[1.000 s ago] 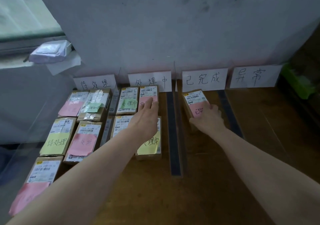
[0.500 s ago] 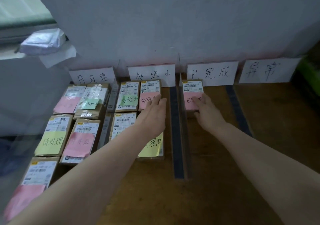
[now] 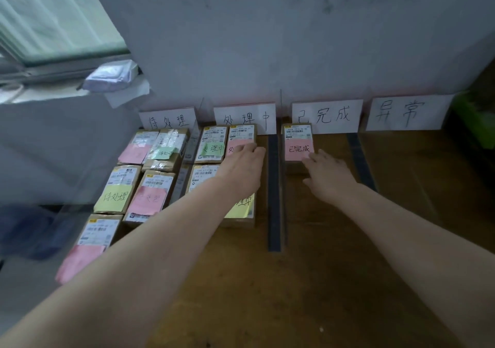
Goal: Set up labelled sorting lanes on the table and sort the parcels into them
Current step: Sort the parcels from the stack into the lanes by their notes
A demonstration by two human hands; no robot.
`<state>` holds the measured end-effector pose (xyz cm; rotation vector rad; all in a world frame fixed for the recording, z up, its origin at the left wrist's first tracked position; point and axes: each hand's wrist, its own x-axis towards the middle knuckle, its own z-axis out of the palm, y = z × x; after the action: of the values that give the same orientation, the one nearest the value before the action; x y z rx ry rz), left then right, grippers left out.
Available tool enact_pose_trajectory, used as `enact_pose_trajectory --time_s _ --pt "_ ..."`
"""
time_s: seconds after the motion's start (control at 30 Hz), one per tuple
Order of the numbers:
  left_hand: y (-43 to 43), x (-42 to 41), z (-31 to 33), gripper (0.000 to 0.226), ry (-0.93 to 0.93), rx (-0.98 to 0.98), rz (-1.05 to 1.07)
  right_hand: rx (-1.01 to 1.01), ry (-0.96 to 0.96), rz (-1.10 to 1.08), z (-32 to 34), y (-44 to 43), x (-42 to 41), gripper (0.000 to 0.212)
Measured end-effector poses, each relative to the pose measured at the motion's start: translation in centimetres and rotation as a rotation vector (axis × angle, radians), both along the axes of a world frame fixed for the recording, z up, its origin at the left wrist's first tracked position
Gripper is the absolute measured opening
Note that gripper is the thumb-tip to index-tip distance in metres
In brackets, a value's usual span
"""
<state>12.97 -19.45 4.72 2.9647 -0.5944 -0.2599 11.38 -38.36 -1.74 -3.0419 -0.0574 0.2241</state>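
I am looking down at a brown wooden worktop [image 3: 334, 280] pushed against a pale grey wall [image 3: 294, 39], with a window [image 3: 53, 18] at upper left and a wrapped white bundle [image 3: 112, 75] on its sill. Four paper lane signs lean on the wall: 待处理 [image 3: 168, 119], 处理中 [image 3: 245, 118], 已完成 [image 3: 328, 114] and 异常 [image 3: 407, 113]. Dark tape strips [image 3: 273, 192] and thin clear dividers split the lanes.

My left hand [image 3: 241, 171] lies flat, fingers together, on a pink-noted parcel [image 3: 242, 138] at the back of the 处理中 lane; its forearm hides much of the two nearer parcels there. My right hand [image 3: 330, 177] rests open, fingers slightly spread, touching the near edge of the single parcel [image 3: 297, 144] in the 已完成 lane. Five parcels fill the 待处理 lane, one with a yellow note [image 3: 113, 197]. Something green [image 3: 474, 120] sits at far right.
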Motion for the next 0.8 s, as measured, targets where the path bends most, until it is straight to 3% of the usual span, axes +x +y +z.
enact_pose_trajectory --time_s 0.23,0.4,0.8 --pt "-1.0 -5.0 0.7 0.057 -0.044 0.042 0.055 0.003 0.069 0.123 1.2 -0.9 -4.8 0.041" --pt "-1.6 -9.1 1.0 0.052 -0.025 0.046 0.05 0.013 0.079 0.156 1.5 -1.5 -9.5 0.048" --pt "-3.0 -21.1 1.3 0.048 0.059 -0.044 -0.035 0.132 0.067 0.013 3.4 -3.0 -25.7 0.053"
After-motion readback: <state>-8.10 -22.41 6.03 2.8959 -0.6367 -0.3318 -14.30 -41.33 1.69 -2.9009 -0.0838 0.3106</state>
